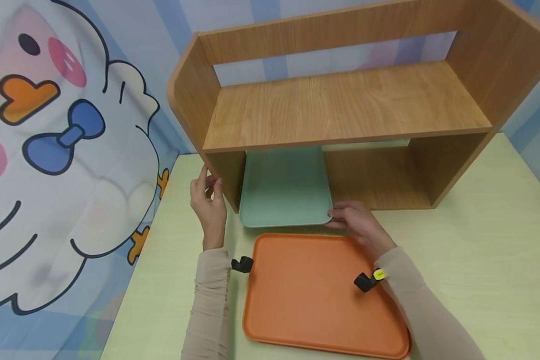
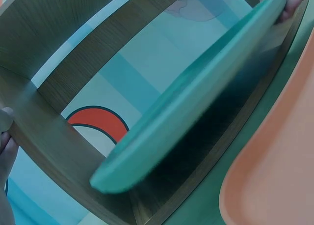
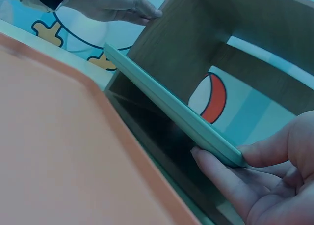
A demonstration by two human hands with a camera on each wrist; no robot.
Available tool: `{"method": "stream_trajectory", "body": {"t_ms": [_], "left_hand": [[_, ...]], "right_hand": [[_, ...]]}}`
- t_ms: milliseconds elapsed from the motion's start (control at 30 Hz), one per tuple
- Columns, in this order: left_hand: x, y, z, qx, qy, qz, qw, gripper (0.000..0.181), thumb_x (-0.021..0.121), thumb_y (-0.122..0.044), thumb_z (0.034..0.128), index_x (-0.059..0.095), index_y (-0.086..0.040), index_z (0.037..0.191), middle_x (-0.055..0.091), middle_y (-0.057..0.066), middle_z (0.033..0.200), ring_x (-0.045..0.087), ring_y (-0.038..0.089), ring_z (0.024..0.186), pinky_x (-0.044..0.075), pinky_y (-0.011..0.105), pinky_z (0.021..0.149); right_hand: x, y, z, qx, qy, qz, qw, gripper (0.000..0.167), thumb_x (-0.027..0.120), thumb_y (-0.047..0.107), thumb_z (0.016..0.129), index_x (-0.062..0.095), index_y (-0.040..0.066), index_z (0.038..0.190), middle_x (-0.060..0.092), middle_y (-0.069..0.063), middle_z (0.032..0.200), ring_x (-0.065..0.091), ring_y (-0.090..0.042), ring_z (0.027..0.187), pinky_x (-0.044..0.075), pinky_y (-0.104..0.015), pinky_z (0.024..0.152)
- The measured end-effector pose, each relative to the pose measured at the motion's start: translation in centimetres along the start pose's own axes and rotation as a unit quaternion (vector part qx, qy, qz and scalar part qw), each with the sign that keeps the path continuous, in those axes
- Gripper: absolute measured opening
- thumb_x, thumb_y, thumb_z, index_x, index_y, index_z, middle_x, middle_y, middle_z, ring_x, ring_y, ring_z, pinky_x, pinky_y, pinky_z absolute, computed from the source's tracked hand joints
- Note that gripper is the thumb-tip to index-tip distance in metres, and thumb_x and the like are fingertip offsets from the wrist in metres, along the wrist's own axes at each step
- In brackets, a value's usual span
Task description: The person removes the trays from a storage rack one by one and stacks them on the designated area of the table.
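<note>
A pale green tray [image 1: 285,187] lies partly inside the left of the lower compartment of a wooden shelf [image 1: 342,102], its front edge sticking out. In the wrist views the tray stands above the bottom board. My right hand [image 1: 357,222] pinches its front right corner, thumb [image 3: 267,149] on top and fingers below. My left hand [image 1: 210,207] touches the front edge and outer side of the shelf's left panel [image 1: 224,175], its fingers fairly straight. Just in front of the shelf, an orange tray [image 1: 319,295] lies flat on the table, partly under my right forearm.
The shelf stands on a pale yellow-green table [image 1: 486,240], its lower right compartment [image 1: 373,175] beside the green tray. A cloth backdrop with a cartoon bird [image 1: 71,200] hangs to the left and behind. Black wrist mounts [image 1: 242,264] stick out from both sleeves.
</note>
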State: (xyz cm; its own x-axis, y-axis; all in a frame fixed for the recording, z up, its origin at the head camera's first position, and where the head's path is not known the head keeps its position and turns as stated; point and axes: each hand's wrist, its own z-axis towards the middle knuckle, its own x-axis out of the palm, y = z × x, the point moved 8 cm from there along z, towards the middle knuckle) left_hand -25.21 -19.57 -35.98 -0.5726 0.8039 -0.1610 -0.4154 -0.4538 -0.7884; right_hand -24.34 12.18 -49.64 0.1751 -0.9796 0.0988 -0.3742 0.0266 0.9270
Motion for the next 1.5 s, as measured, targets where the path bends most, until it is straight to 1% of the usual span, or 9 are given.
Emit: {"method": "stream_trajectory", "body": {"t_ms": [200,433,533,733,1000,1167,1333,1400,1500], "left_hand": [[0.0,-0.1,0.1,-0.008,0.003,0.007,0.9999,0.042,0.06,0.003,0.0896,0.056,0.001,0.131,0.052,0.028,0.101,0.061,0.037,0.096,0.054,0.05,0.088],[0.0,-0.3,0.0,-0.003,0.002,0.012,0.9999,0.041,0.059,0.005,0.0896,0.056,0.001,0.131,0.052,0.028,0.1,0.061,0.038,0.095,0.054,0.051,0.087],[0.1,0.4,0.1,-0.006,0.002,0.016,0.9999,0.041,0.059,0.004,0.0899,0.056,0.0,0.131,0.052,0.028,0.1,0.061,0.038,0.096,0.054,0.051,0.087],[0.4,3.2,0.3,-0.02,0.002,0.02,0.9996,0.042,0.061,-0.003,0.0913,0.056,-0.008,0.133,0.054,0.023,0.103,0.062,0.03,0.097,0.055,0.045,0.088],[0.4,3.8,0.4,-0.021,0.012,0.02,0.9995,0.042,0.062,-0.011,0.092,0.057,-0.014,0.134,0.055,0.018,0.102,0.062,0.024,0.096,0.056,0.039,0.088],[0.3,3.4,0.4,-0.019,0.002,0.019,0.9996,0.042,0.06,-0.003,0.0919,0.055,-0.005,0.134,0.053,0.025,0.103,0.061,0.033,0.096,0.054,0.047,0.088],[-0.1,0.7,0.0,-0.023,0.003,0.016,0.9996,0.042,0.058,0.003,0.0915,0.054,0.0,0.133,0.051,0.028,0.102,0.06,0.037,0.096,0.053,0.05,0.09],[-0.1,-0.1,-0.1,-0.022,0.006,0.015,0.9996,0.042,0.058,0.003,0.0914,0.054,0.0,0.133,0.052,0.028,0.102,0.06,0.037,0.096,0.053,0.05,0.09],[0.2,-0.1,-0.1,-0.016,0.005,0.018,0.9997,0.042,0.058,0.003,0.0912,0.054,0.001,0.133,0.052,0.028,0.101,0.061,0.036,0.095,0.053,0.05,0.089]], "right_hand": [[-1.3,0.5,-1.0,-0.002,-0.001,-0.039,0.9992,0.057,0.05,0.014,0.099,0.028,-0.013,0.144,0.041,-0.031,0.137,0.07,-0.009,0.086,0.051,-0.032,0.092],[-2.3,0.6,-2.0,0.0,-0.004,-0.05,0.9987,0.057,0.048,0.015,0.099,0.026,-0.011,0.145,0.04,-0.031,0.141,0.069,-0.008,0.087,0.042,-0.04,0.103],[-2.6,0.7,-2.4,-0.007,-0.005,-0.059,0.9982,0.057,0.048,0.015,0.099,0.026,-0.011,0.145,0.039,-0.031,0.141,0.069,-0.005,0.086,0.043,-0.038,0.102],[-3.4,0.9,-3.1,-0.025,-0.007,-0.074,0.9969,0.057,0.049,0.016,0.099,0.028,-0.014,0.143,0.041,-0.034,0.138,0.067,-0.002,0.084,0.054,-0.025,0.087],[-4.8,0.9,-3.8,-0.036,-0.023,-0.108,0.9932,0.051,0.048,0.02,0.1,0.04,-0.011,0.139,0.05,-0.032,0.132,0.068,-0.006,0.087,0.055,-0.026,0.086],[-5.5,0.9,-4.1,-0.055,-0.032,-0.103,0.9926,0.048,0.05,0.017,0.099,0.042,-0.012,0.137,0.049,-0.033,0.132,0.067,-0.002,0.084,0.056,-0.021,0.081],[-6.1,0.7,-4.4,-0.074,-0.033,-0.105,0.9911,0.047,0.05,0.015,0.099,0.043,-0.014,0.135,0.05,-0.032,0.131,0.065,0.001,0.082,0.055,-0.018,0.078],[-6.6,0.6,-4.5,-0.077,-0.039,-0.105,0.9907,0.046,0.05,0.015,0.099,0.044,-0.014,0.134,0.058,-0.023,0.124,0.065,0.001,0.081,0.055,-0.018,0.077],[-7.3,0.5,-4.8,-0.08,-0.047,-0.099,0.9908,0.046,0.051,0.015,0.098,0.045,-0.013,0.134,0.066,-0.005,0.109,0.066,0.001,0.079,0.056,-0.019,0.076]]}}
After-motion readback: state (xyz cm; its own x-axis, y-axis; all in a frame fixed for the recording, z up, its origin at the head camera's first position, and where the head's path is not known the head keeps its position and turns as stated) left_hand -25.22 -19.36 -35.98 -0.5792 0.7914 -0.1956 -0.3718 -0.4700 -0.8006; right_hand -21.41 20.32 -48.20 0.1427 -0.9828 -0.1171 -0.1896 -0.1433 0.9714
